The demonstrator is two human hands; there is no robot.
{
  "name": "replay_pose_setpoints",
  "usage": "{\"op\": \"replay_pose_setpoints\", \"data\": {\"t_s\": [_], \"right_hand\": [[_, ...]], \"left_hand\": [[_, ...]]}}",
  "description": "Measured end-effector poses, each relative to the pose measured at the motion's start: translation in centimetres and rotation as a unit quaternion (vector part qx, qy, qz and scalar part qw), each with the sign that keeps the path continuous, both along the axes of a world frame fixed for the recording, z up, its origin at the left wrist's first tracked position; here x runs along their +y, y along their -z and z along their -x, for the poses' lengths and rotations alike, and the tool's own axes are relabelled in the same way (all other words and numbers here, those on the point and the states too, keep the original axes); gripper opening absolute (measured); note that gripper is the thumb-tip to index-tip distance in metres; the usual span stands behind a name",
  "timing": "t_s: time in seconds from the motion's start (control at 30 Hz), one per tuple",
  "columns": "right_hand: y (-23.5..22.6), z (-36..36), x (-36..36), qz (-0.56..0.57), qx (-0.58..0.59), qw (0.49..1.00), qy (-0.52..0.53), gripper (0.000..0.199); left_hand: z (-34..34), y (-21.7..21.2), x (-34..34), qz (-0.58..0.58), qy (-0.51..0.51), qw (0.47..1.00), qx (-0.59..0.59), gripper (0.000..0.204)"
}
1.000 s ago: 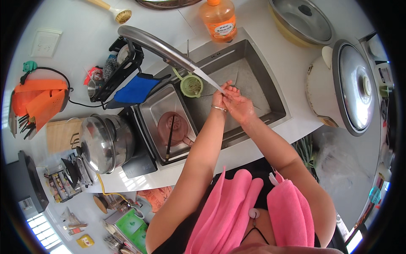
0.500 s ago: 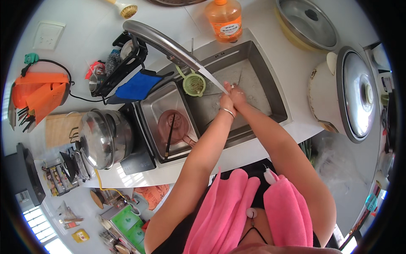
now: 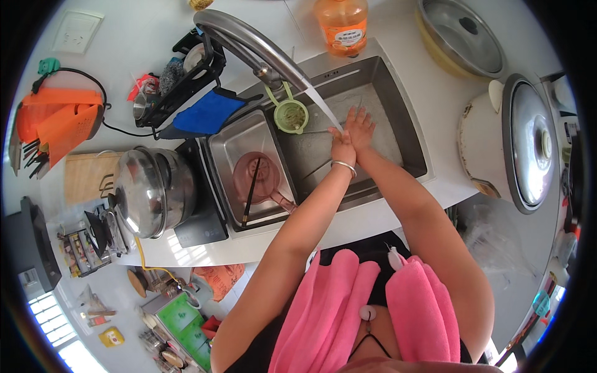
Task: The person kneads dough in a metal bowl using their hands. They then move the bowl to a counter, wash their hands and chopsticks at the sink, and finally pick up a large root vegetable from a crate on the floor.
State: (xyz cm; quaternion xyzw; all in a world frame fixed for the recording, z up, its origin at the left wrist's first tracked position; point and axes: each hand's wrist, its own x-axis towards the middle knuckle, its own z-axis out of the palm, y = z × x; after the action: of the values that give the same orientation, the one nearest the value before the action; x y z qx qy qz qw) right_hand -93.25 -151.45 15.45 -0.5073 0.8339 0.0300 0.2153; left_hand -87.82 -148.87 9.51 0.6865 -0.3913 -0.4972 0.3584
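Note:
Water runs from the metal faucet (image 3: 273,50) in a stream onto my two hands over the large sink basin (image 3: 398,146). My right hand (image 3: 360,128) is open, its fingers stretched out and spread. Pressed against its side is my left hand (image 3: 342,145), a silver bracelet (image 3: 346,165) round the wrist. Most of the left fingers are hidden, so their grip does not show. Left of the hands, a green strainer (image 3: 290,116) sits at the basin's edge. A pinkish translucent ladle-shaped strainer (image 3: 257,180) lies in the small basin (image 3: 235,133), with a dark stick (image 3: 251,196) across it.
An orange bottle (image 3: 342,28) stands behind the sink. At right are a lidded pan (image 3: 463,40) and a large pale pot (image 3: 497,143). To the left stand a steel pot (image 3: 152,193), a black rack (image 3: 186,93) with a blue cloth (image 3: 208,116), and an orange knife holder (image 3: 59,121).
My hands were clasped together under the stream; now the right fingers have spread out flat and the left hand sits lower beside them. The whole view has shifted slightly.

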Motion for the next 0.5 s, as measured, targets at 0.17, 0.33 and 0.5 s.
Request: {"op": "replay_pose_setpoints", "data": {"t_s": [0.17, 0.33, 0.5], "right_hand": [[1.3, 0.7, 1.1, 0.061, -0.008, 0.996, -0.059, 0.069], [6.1, 1.4, 0.9, 0.042, -0.36, 0.931, 0.035, 0.054], [8.8, -1.0, 2.5, 0.089, -0.622, 0.727, 0.277, 0.055]], "left_hand": [[-0.7, -3.5, -1.9, -0.225, -0.02, 0.955, 0.193, 0.047], [1.6, -2.0, 1.5, 0.153, 0.047, 0.987, 0.001, 0.04], [0.1, -5.8, -1.9, -0.135, 0.022, 0.944, 0.3, 0.057]]}}
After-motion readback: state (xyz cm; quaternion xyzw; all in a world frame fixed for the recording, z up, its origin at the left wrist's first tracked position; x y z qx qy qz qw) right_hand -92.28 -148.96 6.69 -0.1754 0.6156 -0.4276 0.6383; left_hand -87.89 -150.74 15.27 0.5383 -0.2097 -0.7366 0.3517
